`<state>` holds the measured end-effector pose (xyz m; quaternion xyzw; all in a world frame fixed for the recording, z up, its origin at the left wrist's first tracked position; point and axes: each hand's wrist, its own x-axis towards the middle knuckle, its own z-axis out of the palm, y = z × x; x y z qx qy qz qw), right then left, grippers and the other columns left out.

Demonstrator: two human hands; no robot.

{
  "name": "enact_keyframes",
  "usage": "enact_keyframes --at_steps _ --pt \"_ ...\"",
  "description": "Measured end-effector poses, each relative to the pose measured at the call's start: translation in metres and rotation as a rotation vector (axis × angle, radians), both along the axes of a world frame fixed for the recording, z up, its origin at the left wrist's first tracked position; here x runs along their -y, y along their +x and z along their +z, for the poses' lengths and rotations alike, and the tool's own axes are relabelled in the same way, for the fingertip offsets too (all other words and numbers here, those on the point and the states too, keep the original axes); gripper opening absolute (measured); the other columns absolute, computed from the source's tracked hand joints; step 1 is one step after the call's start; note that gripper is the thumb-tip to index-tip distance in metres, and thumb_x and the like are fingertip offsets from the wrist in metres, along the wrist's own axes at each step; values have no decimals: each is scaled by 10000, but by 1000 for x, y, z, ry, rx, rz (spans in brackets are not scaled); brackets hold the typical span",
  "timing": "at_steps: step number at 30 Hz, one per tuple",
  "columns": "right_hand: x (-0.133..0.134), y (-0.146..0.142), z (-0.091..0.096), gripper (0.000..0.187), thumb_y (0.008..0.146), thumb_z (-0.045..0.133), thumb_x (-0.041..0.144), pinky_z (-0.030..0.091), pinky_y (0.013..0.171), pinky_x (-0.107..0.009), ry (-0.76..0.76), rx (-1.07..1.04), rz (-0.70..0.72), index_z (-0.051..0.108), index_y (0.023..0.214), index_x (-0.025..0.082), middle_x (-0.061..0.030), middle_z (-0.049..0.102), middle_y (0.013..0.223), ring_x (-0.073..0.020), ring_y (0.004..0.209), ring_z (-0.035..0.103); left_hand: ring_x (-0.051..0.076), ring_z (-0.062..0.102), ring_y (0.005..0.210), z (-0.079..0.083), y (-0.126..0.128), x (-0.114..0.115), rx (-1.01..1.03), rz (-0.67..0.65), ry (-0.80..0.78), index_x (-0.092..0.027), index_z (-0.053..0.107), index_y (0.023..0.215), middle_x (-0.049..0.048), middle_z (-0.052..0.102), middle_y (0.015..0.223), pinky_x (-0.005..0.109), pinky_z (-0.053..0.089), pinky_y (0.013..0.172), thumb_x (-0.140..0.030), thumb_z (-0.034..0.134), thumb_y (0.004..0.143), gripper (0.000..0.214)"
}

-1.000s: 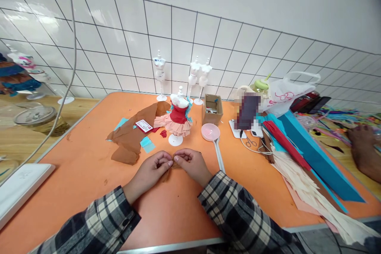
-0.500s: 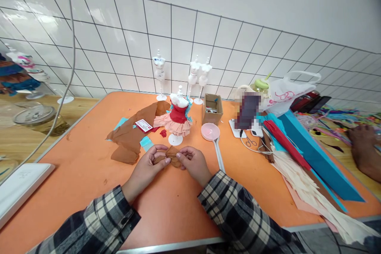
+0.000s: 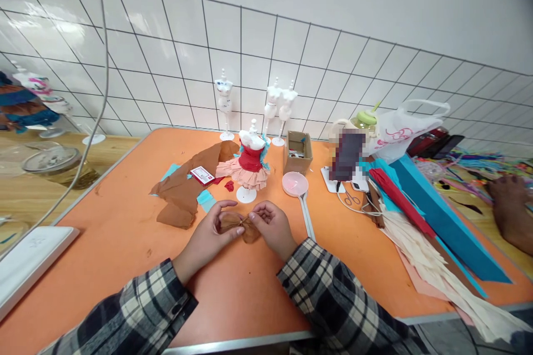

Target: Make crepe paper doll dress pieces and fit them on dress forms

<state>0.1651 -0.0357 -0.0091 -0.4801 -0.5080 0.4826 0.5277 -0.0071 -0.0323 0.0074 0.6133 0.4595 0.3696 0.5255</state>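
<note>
Between my two hands is a small piece of brown crepe paper (image 3: 250, 232), gathered and pinched at its middle like a bow. My left hand (image 3: 212, 238) grips its left side between thumb and fingers. On the right side, the thumb and fingertips of my right hand (image 3: 270, 226) pinch it near the gathered middle. Just beyond stands a small white dress form (image 3: 251, 157) in a red bodice and a ruffled peach skirt, with blue trim along its side. A larger brown crepe paper sheet (image 3: 179, 194) lies to the left, under a red-and-white card (image 3: 202, 176).
Behind are more bare mini dress forms (image 3: 225, 101), a cardboard box (image 3: 297, 153) and a pink bowl-shaped spoon (image 3: 295, 184). Scissors (image 3: 352, 198), a cable and coloured paper strips (image 3: 445, 222) lie right. Another person's hand (image 3: 510, 205) rests at far right. A white device (image 3: 37, 266) sits left.
The brown paper piece has turned in my fingers, its lower right part now hanging further down. My hands have shifted only slightly.
</note>
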Motion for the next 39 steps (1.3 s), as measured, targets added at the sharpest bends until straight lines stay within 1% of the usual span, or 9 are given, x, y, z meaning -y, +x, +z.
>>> enact_keyframes --at_steps 3,7,13,18,23,28,31,34,39 --pt "0 -1 0 148 754 628 328 481 620 -256 6 -26 -50 561 795 203 15 606 696 -134 644 582 202 642 820 -2 -1 -6 102 -27 -124 -181 607 1014 38 699 889 308 499 746 -393 746 724 385" --pt "0 -3 -2 168 731 641 313 461 599 -248 -30 -37 10 547 817 203 22 601 686 -130 631 572 161 581 669 -7 -1 -8 153 -15 -166 -160 646 788 6 653 720 267 458 652 -431 736 737 290" --pt "3 -3 -4 141 753 628 289 461 623 -254 -38 66 87 580 838 188 2 616 724 -132 669 567 180 622 753 -3 -1 -7 287 78 -211 -181 615 949 -1 682 830 296 490 733 -415 731 754 325" --pt "2 0 -4 269 765 654 318 474 663 -271 -1 130 39 621 999 189 -25 642 861 -127 689 554 176 614 684 0 1 -4 130 9 -148 -180 600 809 -8 663 746 271 483 633 -446 744 716 316" --pt "-1 -3 -9 159 724 662 331 467 653 -283 -41 66 -1 608 768 188 -5 608 692 -139 650 545 160 600 642 3 3 -2 83 -9 -108 -183 603 789 -16 646 713 256 470 599 -453 742 708 314" --pt "-1 -5 -10 148 717 644 314 454 633 -279 -43 42 15 585 759 185 6 579 677 -133 626 530 166 610 682 4 1 -3 135 -51 -159 -174 641 850 -4 666 741 266 481 650 -448 734 729 314" --pt "-1 -4 -8 144 722 628 310 437 604 -266 -49 48 18 567 752 184 17 560 661 -122 599 510 138 560 612 3 0 -4 117 3 -148 -169 631 760 -30 607 650 241 443 596 -445 749 716 303" --pt "0 -3 -5 152 735 622 315 429 588 -255 -53 45 22 538 728 189 28 540 642 -116 586 500 141 567 624 2 0 -5 157 52 -162 -171 626 772 -22 629 686 248 450 605 -456 747 717 315" --pt "3 -5 -4 240 707 681 295 488 661 -266 -44 33 103 592 904 191 -10 642 809 -141 718 598 154 585 658 3 1 -5 160 95 -116 -178 619 760 -13 644 704 266 481 645 -478 754 701 334"
